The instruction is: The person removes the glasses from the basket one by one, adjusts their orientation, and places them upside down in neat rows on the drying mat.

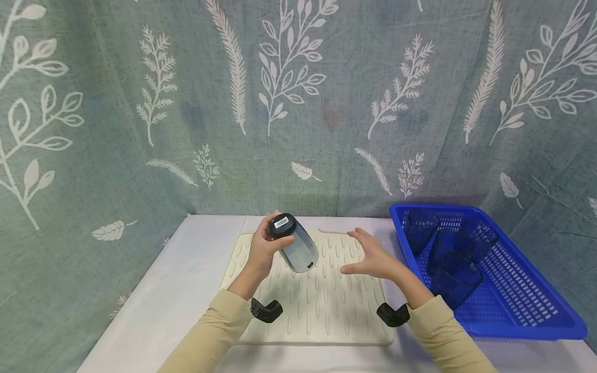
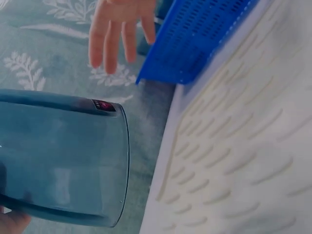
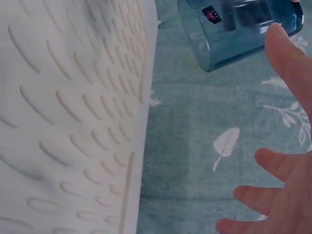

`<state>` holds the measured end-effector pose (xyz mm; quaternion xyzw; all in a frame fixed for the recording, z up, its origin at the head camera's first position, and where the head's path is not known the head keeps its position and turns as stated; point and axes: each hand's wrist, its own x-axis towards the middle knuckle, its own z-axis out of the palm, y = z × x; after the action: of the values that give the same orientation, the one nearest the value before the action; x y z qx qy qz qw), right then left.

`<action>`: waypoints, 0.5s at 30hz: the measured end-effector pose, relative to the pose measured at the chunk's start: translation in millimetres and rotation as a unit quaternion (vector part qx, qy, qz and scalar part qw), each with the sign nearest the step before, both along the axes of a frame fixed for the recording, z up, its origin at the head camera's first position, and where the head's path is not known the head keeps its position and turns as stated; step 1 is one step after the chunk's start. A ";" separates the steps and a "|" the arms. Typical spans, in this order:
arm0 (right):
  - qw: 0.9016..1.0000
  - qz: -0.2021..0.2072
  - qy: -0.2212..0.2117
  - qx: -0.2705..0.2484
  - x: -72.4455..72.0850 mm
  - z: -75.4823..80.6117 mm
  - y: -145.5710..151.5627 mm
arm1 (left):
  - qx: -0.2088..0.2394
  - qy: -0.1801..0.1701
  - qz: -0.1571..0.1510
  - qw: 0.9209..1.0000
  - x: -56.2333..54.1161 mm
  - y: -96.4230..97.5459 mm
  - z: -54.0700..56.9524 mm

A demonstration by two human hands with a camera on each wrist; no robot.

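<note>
My left hand [image 1: 265,247] grips a blue-tinted drinking glass [image 1: 300,251] by its dark base, above the cream ribbed mat [image 1: 322,311]. The glass is tilted, its mouth angled down and to the right, with a white barcode label [image 1: 281,223] on the base. Near the rim a small dark-and-red sticker [image 2: 104,106] shows in the left wrist view. To the right of the glass, my right hand [image 1: 370,255] is held over the mat with thumb and fingers spread, holding nothing. In the right wrist view its thumb [image 3: 287,58] overlaps the glass.
A blue perforated plastic basket [image 1: 527,324] stands on the right of the white table [image 1: 168,305], with several blue drinking glasses [image 1: 454,280] inside at its left. Behind the table hangs a grey-green curtain [image 1: 336,176] with white leaf prints.
</note>
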<state>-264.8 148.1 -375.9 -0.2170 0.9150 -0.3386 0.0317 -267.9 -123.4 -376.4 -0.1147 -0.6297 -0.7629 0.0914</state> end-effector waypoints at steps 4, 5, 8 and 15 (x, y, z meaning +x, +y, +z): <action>1.000 0.005 0.010 0.023 2.5 6.6 3.5 | -0.023 -0.022 0.007 0.999 -2.7 -7.1 -0.9; 1.000 0.006 0.013 0.027 2.7 8.5 4.4 | -0.026 -0.026 0.009 0.999 -3.3 -8.9 -1.0; 0.999 0.009 0.015 0.035 2.1 12.7 7.2 | -0.039 -0.034 0.015 0.999 -5.6 -14.6 -2.8; 0.997 0.003 0.035 0.076 0.3 17.6 14.7 | -0.079 -0.045 0.043 0.995 -12.7 -28.0 -6.0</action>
<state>-264.5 162.8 -358.3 -0.2284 0.9379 -0.2604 0.0172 -280.5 -151.4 -382.4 -0.0600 -0.6957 -0.7106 0.0858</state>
